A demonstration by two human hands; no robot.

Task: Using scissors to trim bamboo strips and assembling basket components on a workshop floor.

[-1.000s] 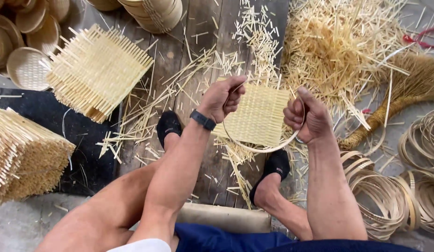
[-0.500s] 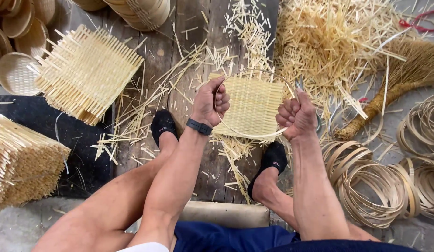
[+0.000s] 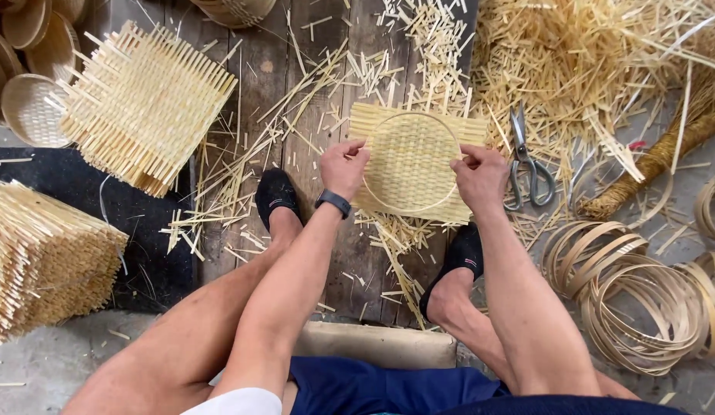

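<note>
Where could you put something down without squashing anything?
On the dark mat between the mat stacks and the left shoe, or the grey floor below. The right side is crowded: scraps, scissors, hoops.

Matt woven bamboo mat (image 3: 410, 163)

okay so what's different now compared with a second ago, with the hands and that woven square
Both fists have opened out. The left hand and right hand now pinch the side edges of the woven mat with a thin hoop lying on it, held flatter and squarer than before, when it bowed between clenched fists. Scissors show now beside the right hand. The mat stacks, the loose hoops and both feet stayed put.
</note>
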